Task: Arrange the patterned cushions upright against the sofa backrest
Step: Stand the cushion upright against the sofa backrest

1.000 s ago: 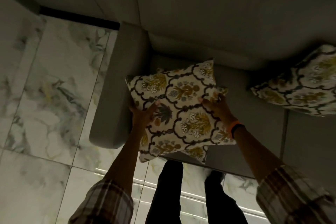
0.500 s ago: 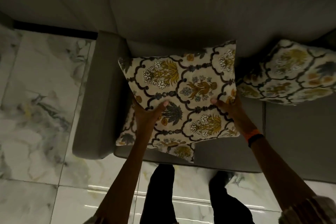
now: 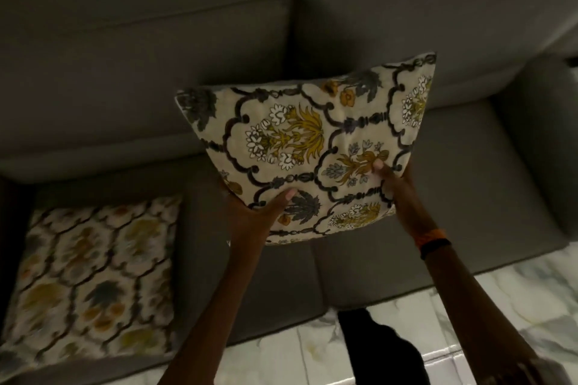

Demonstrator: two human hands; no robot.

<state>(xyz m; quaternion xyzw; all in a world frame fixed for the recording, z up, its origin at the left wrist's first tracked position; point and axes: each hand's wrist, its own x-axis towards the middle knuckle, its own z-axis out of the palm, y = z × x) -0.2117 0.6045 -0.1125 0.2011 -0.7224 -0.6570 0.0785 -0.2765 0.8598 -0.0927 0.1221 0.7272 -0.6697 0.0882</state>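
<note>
Clasping the patterned cushion [image 3: 312, 147] in a closed grip, left hand [image 3: 259, 212] and right hand [image 3: 397, 187] hold it above the sofa seat [image 3: 463, 184].

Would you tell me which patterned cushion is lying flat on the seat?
The blurred cushion at lower left; the other cushion is held up by both hands.

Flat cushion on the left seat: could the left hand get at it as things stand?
Probably not yet. The left hand shares the grip on the raised cushion; freed, nothing covers the flat cushion.
</note>
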